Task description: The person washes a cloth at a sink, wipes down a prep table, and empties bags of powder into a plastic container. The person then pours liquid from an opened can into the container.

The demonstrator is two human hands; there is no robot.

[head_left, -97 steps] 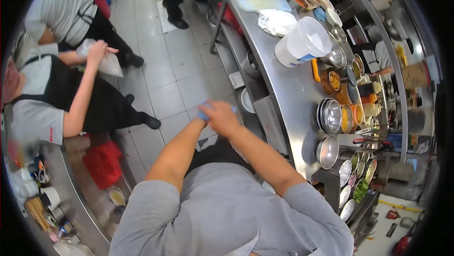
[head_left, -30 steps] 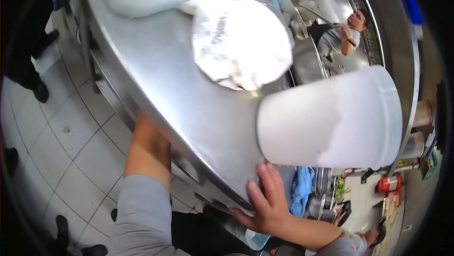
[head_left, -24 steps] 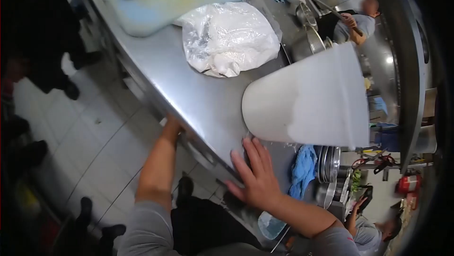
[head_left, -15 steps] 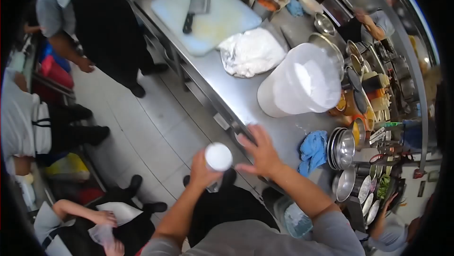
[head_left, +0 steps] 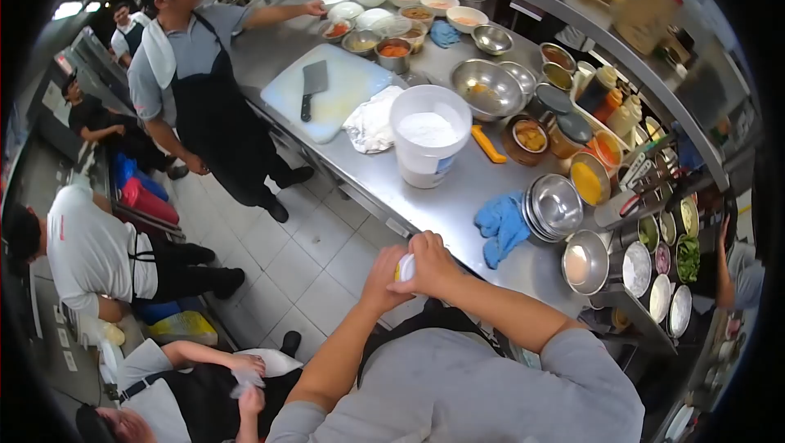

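Note:
Both of my hands meet in front of my body, just off the near edge of the steel table. My left hand (head_left: 382, 281) is wrapped round a small container with a white lid (head_left: 405, 268); a little yellow shows at its side. My right hand (head_left: 431, 265) is closed over the lid end, and the fingers cover most of it. Beyond them on the table stands a large white plastic bucket (head_left: 425, 166), its top open, with white powder inside. A crumpled foil-like bundle (head_left: 372, 121) lies against the bucket's left side.
A cleaver (head_left: 315, 80) rests on a white cutting board (head_left: 360, 69). Blue cloths (head_left: 500, 226) and stacked steel bowls (head_left: 558, 204) are to the right. A yellow-handled tool (head_left: 488, 144) lies behind the bucket. A co-worker in a black apron (head_left: 221, 99) stands at the far left.
My right hand, apart with spread fingers before, has closed onto the lidded container in my left hand. The view has tilted up, showing more of the table and the co-workers.

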